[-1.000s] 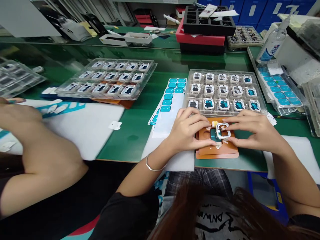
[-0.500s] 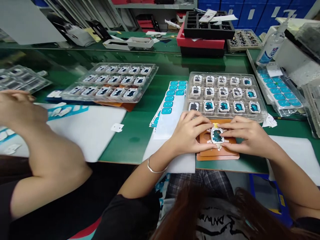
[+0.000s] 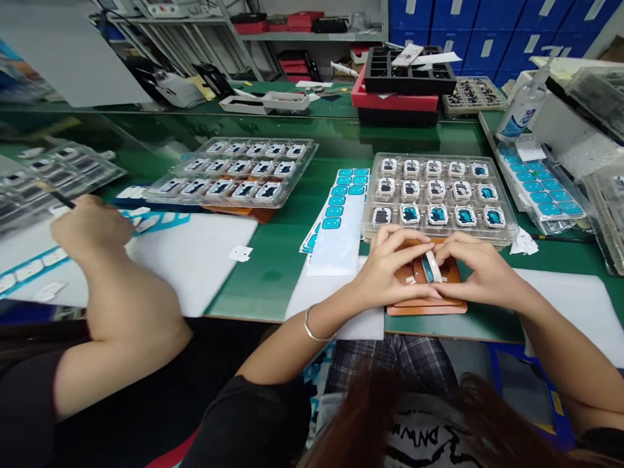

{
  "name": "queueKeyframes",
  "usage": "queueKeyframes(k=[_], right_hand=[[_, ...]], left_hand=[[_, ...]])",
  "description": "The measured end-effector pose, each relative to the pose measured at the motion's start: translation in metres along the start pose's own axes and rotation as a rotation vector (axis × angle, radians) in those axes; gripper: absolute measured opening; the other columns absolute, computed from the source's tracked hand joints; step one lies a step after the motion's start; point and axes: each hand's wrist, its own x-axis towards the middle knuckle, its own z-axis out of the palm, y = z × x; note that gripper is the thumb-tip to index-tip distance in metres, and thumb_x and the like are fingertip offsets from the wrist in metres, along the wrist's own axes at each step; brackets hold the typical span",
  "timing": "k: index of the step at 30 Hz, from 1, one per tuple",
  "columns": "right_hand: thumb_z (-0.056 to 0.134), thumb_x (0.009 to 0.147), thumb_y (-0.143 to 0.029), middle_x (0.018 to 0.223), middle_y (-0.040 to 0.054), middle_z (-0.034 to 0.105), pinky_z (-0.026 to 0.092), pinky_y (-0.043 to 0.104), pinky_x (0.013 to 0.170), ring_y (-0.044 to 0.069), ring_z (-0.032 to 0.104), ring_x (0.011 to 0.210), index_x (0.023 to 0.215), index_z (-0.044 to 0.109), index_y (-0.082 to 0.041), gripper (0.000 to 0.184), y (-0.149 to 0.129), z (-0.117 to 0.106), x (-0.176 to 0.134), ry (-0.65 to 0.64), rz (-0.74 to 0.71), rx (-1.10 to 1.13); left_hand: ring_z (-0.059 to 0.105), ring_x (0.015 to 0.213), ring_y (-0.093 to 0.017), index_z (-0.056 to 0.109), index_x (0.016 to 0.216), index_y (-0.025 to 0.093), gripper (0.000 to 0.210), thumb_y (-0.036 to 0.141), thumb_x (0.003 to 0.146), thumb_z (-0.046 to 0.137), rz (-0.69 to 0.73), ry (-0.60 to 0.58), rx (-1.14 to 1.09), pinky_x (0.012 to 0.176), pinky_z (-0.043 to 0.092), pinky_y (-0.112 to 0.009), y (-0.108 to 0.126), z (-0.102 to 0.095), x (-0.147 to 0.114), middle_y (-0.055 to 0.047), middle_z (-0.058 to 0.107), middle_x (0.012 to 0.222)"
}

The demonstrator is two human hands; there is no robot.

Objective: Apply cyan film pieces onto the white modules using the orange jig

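Between the fingertips of both hands, a small white rounded-square watch case (image 3: pixel 432 266) with a teal inner face stands tipped on its side. My left hand (image 3: pixel 392 268) pinches it from the left, thumb low and fingers at its top. From the right, my right hand (image 3: pixel 475 268) grips it with curled fingers and thumb. Beneath is an orange-brown fixture plate (image 3: pixel 424 309), its middle partly hidden by the hands. Just behind the hands lies a clear plastic tray (image 3: pixel 441 235) with rows of similar white cases, some teal inside and others dark.
Sheets of teal stickers (image 3: pixel 336 211) lie left of the tray; a bag of teal stickers (image 3: pixel 541 185) and a pump bottle (image 3: pixel 524 104) are at right. Another filled tray (image 3: pixel 234 195) stands left. A co-worker's hand (image 3: pixel 92 224) holds a thin tool. Stacked black and red trays (image 3: pixel 400 97) stand behind.
The watch case has gone from lying nearly flat, teal side up, to tipped on edge in my fingers. The co-worker's hand has moved right, and a thin tool now shows in it.
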Motion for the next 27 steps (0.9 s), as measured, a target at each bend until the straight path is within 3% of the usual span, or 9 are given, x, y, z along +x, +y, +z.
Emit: queueKeyframes(k=[2, 4, 7, 10, 18, 23, 27], right_hand=[[0.079, 0.075, -0.035, 0.074, -0.0008, 0.059, 0.046, 0.026, 0.058, 0.015, 0.056, 0.067, 0.081, 0.053, -0.022, 0.030, 0.002, 0.003, -0.001, 0.041, 0.051, 0.196], [0.082, 0.073, -0.034, 0.079, -0.0024, 0.060, 0.048, 0.024, 0.060, 0.014, 0.058, 0.068, 0.086, 0.048, -0.023, 0.038, 0.004, 0.005, -0.002, 0.017, 0.128, 0.498], [0.082, 0.076, -0.031, 0.095, -0.0002, 0.067, 0.052, 0.025, 0.071, 0.014, 0.066, 0.083, 0.098, 0.044, -0.025, 0.044, 0.001, 0.005, -0.003, -0.153, 0.253, 0.953], [0.081, 0.078, -0.028, 0.101, 0.0019, 0.070, 0.052, 0.024, 0.076, 0.014, 0.069, 0.090, 0.104, 0.044, -0.024, 0.046, -0.006, 0.006, -0.003, -0.261, 0.341, 1.207], [0.079, 0.081, -0.025, 0.102, 0.0018, 0.073, 0.054, 0.024, 0.078, 0.010, 0.070, 0.082, 0.104, 0.051, -0.022, 0.036, -0.018, 0.015, -0.003, -0.223, 0.452, 1.535], [0.079, 0.082, -0.022, 0.100, 0.0001, 0.073, 0.054, 0.021, 0.073, 0.008, 0.070, 0.077, 0.103, 0.054, -0.022, 0.032, -0.018, 0.018, -0.002, -0.189, 0.473, 1.598], [0.080, 0.080, -0.023, 0.097, -0.0002, 0.073, 0.055, 0.023, 0.074, 0.010, 0.070, 0.078, 0.103, 0.055, -0.022, 0.034, -0.018, 0.017, -0.003, -0.172, 0.471, 1.577]], left_hand=[[0.047, 0.114, -0.027, 0.057, 0.133, 0.020, 0.077, 0.068, 0.074, 0.069, 0.058, -0.013, 0.024, 0.103, 0.038, -0.047, 0.002, 0.001, 0.000, -0.013, 0.061, 0.123], [0.047, 0.113, -0.026, 0.054, 0.137, 0.022, 0.072, 0.065, 0.080, 0.064, 0.092, 0.008, 0.026, 0.102, 0.037, -0.046, 0.004, -0.001, 0.000, -0.013, 0.060, 0.124], [0.048, 0.107, -0.023, 0.057, 0.133, 0.025, 0.056, 0.059, 0.088, 0.058, 0.159, 0.083, 0.002, 0.095, 0.040, -0.041, 0.005, -0.005, 0.001, -0.010, 0.064, 0.117], [0.048, 0.100, -0.022, 0.061, 0.127, 0.025, 0.054, 0.060, 0.086, 0.061, 0.198, 0.148, -0.017, 0.089, 0.043, -0.039, 0.006, -0.008, 0.003, -0.008, 0.067, 0.108], [0.053, 0.094, -0.020, 0.067, 0.112, 0.021, 0.053, 0.063, 0.081, 0.064, 0.214, 0.275, -0.021, 0.084, 0.046, -0.038, 0.004, -0.007, 0.002, -0.007, 0.069, 0.099], [0.057, 0.087, -0.018, 0.068, 0.106, 0.021, 0.050, 0.061, 0.076, 0.071, 0.191, 0.341, -0.020, 0.081, 0.046, -0.037, 0.005, -0.007, 0.002, -0.005, 0.071, 0.094], [0.059, 0.086, -0.018, 0.068, 0.105, 0.023, 0.053, 0.062, 0.071, 0.074, 0.148, 0.331, -0.066, 0.080, 0.047, -0.037, 0.005, -0.008, 0.003, -0.004, 0.071, 0.092]])
